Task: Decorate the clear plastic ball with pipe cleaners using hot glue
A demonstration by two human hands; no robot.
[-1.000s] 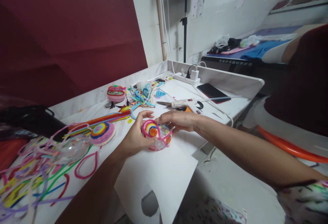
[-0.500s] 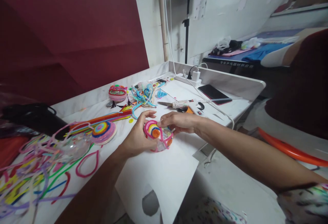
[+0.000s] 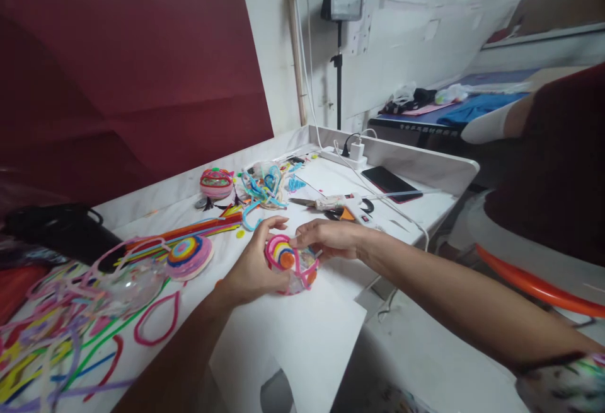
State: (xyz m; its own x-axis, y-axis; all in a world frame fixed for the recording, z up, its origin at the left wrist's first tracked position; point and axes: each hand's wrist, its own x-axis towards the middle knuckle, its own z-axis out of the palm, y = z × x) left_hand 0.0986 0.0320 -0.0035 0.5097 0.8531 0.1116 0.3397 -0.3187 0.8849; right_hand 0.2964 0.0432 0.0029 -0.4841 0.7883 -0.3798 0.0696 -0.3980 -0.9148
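Note:
Between my hands is a small clear round ornament (image 3: 304, 264) trimmed with pink pipe cleaner, with yellow, blue and orange coils on its left side. My left hand (image 3: 263, 266) curls around its left side, thumb along the front. From the right, my right hand (image 3: 326, 238) presses its fingertips on the top and right edge; the tips of some fingers are hidden. Below them a white sheet of paper (image 3: 302, 343) with a dark round patch hangs over the table's front edge. A glue gun (image 3: 352, 206) and scissors (image 3: 302, 202) lie beyond my right hand.
Loose pipe cleaners (image 3: 61, 337) cover the left side, beside a rainbow-coiled dome (image 3: 189, 256). A pink round ornament (image 3: 216, 183) stands at the back. A phone (image 3: 391, 183), a power strip (image 3: 343, 157) and trailing cables lie right. A seated person (image 3: 558, 192) is at far right.
The camera view has tilted up slightly, so the table sits lower in the picture. My hands keep the same hold on the ornament.

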